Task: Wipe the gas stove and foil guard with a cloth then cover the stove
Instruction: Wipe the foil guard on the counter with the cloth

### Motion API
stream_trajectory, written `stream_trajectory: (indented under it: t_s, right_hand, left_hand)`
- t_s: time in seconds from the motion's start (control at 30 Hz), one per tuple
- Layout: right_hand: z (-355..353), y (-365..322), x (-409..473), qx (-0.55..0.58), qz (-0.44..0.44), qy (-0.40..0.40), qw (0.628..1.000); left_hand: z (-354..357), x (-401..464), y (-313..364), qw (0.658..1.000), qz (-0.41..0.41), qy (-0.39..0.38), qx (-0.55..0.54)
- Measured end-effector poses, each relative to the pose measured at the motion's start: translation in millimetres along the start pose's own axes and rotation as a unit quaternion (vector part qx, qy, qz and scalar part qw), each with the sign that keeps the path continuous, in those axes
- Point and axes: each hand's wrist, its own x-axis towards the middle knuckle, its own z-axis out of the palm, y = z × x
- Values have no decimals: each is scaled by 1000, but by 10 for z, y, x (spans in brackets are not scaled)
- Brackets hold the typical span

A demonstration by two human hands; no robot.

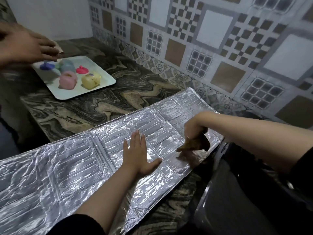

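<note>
Foil guard: the long, embossed silver foil guard (71,168) lies flat across the grey-and-tan marbled stone counter (81,107), its right end just beside the dark glossy gas stove (237,192).
Stove: only a black edge shows at lower right; burners not visible, so its state I cannot tell.
Step in hand: wiping the right end of the foil; the long left stretch appears, by my judgement, not yet done.
Left hand: my left hand (140,156) lies flat, fingers spread, palm pressing the foil to anchor it.
Right hand: my right hand (194,131) pinches the crumpled brown cloth (196,144), which touches the foil near its right edge.
Technique: keep the palm close to the cloth, stroke along the ribs and away from the anchor; light pressure, since thin foil should crease or tear easily.
Bystander: another person's hand (25,44) over a pale tray (105,80) of small coloured containers, well apart.
</note>
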Motion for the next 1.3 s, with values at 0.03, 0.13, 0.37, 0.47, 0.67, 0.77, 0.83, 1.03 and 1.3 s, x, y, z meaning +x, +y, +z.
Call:
stream_trajectory:
  t_s: [0.03, 0.13, 0.37, 0.47, 0.67, 0.77, 0.83, 1.03, 1.3]
  right_hand:
    - [-28, 14, -29, 4, 5, 37, 999]
    - [-79, -26, -134, 41, -4, 101, 994]
    - [-281, -155, -77, 60, -24, 196, 978]
    - [-401, -249, -84, 99, -28, 256, 961]
    - [-626, -480, 189, 238, -45, 414, 877]
    - [-628, -648, 265, 294, -75, 440, 845]
    - [-625, -775, 327, 278, -116, 441, 845]
    - [-505, -1112, 623, 36, -142, 324, 935]
    - [-83, -869, 321, -96, -238, 260, 931]
  left_hand:
    - [-14, -33, -21, 1000, 0, -5, 3]
    - [-18, -211, -137, 1000, 3, -9, 6]
    - [-26, -658, -655, 1000, -9, 5, 10]
    - [-107, -676, -719, 999, -26, -14, 16]
    - [-183, -354, -518, 999, -30, -7, -15]
    - [-106, -239, -455, 999, -38, -17, -5]
    - [-60, -212, -461, 999, -44, -7, 4]
    - [-77, -221, -461, 999, -42, -10, 12]
    - [-101, -257, -447, 999, -40, 0, -7]
